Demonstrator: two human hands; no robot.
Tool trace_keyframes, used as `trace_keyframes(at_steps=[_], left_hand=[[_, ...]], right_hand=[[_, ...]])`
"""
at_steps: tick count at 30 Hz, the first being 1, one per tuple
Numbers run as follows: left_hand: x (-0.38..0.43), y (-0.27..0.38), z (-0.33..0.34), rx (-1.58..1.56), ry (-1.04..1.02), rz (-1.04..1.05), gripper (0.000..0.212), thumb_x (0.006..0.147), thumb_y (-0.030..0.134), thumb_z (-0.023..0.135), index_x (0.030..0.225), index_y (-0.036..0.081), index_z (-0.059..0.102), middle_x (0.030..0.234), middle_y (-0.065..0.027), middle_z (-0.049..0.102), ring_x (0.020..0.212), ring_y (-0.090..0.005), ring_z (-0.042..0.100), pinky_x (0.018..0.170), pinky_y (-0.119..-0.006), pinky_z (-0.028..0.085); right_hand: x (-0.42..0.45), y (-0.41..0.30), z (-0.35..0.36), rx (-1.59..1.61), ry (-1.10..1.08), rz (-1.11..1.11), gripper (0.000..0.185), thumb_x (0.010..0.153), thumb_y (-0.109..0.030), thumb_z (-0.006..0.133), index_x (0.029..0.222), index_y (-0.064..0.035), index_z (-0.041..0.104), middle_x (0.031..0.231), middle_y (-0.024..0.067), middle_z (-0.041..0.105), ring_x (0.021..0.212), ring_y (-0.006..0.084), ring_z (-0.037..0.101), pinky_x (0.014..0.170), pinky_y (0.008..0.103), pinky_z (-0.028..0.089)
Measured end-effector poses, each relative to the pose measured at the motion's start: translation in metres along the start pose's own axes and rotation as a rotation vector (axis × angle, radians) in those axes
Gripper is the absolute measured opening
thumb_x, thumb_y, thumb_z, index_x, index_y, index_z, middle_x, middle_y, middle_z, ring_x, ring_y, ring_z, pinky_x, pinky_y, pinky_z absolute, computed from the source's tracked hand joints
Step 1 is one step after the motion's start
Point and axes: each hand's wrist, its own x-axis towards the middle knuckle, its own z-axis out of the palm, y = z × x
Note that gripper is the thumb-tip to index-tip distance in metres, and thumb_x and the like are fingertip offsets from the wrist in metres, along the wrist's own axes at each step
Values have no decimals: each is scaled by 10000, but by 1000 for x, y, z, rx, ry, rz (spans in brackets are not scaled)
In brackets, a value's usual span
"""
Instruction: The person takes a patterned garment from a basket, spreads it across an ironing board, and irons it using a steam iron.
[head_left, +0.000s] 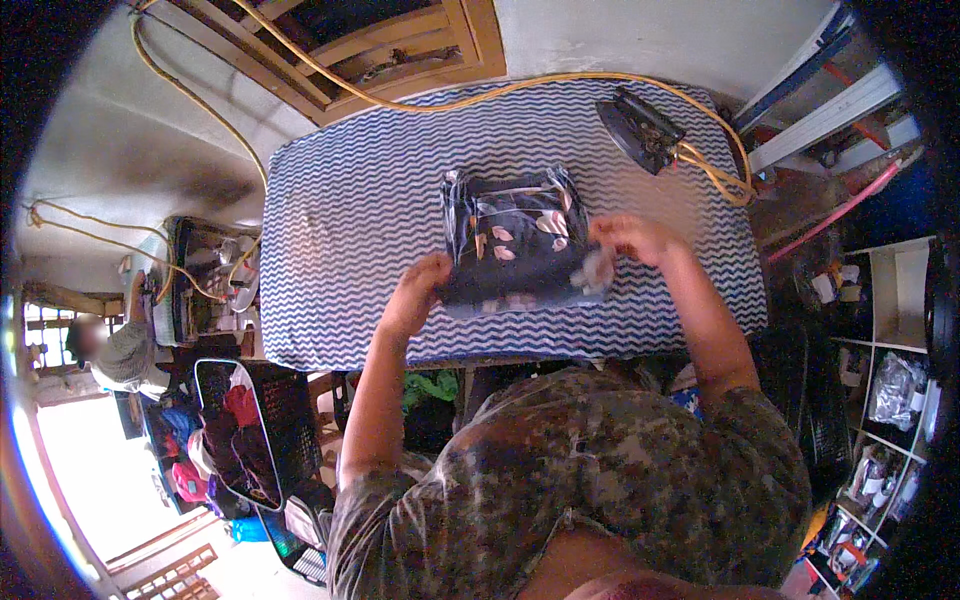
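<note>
A folded dark cloth (517, 262) with pale leaf prints lies inside a clear plastic bag (452, 191) on the table in front of me. At the bag's near left edge, my left hand (420, 291) has its fingers closed on the plastic. On the opposite side, my right hand (639, 238) pinches the right edge, with its fingertips partly hidden by glare and blur. A crumpled, whitish part of the plastic (595, 274) shows just below the right fingers. The bag's near flap lies towards me.
A blue-and-white zigzag cloth (345, 225) covers the table. A black clothes iron (641, 133) rests at the far right, its yellow cord (465, 100) looping along the back. Shelves (892, 349) stand right; a crate of fabrics (240, 435) and another person (131, 356) are left.
</note>
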Motion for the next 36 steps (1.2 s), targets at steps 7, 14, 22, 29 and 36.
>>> trace_keyframes(at_steps=[7, 14, 22, 29, 36], left_hand=[[141, -53, -25, 106, 238, -150, 286, 742, 91, 662, 992, 10, 549, 752, -31, 567, 637, -116, 492, 562, -283, 407], [172, -39, -30, 560, 367, 126, 355, 720, 132, 697, 1027, 28, 552, 965, -122, 603, 839, -225, 577, 730, -328, 471], [134, -62, 61, 982, 432, 413, 568, 802, 261, 591, 1300, 96, 373, 1350, -180, 352, 1264, -333, 303, 1015, -522, 233], [120, -88, 59, 1264, 358, 238, 658, 871, 399, 456, 1410, 149, 172, 1471, -120, 119, 1359, -294, 85, 1010, -642, 61], [47, -76, 58, 1294, -93, 418, 781, 730, 95, 573, 1401, 75, 174, 1444, -174, 164, 1344, -333, 126, 1066, -527, 108]], right_hand=[[102, 47, -54, 49, 562, -4, 265, 798, -201, 626, 1004, -52, 552, 874, 60, 622, 749, 157, 600, 660, 299, 487], [122, 39, -61, -390, 834, -201, 506, 652, -129, 707, 1096, 6, 507, 951, 122, 618, 807, 204, 600, 679, 334, 481], [122, 54, 15, -1477, 987, -500, 571, 795, -216, 604, 1291, -48, 378, 1309, 187, 377, 1217, 348, 348, 988, 506, 279], [109, 84, 11, -1614, 872, -189, 683, 849, -325, 537, 1386, -42, 223, 1448, 179, 156, 1344, 349, 125, 1022, 599, 120], [45, 97, 51, -1711, 393, -206, 692, 768, -183, 539, 1365, -6, 238, 1423, 201, 205, 1325, 346, 188, 1064, 515, 146]])
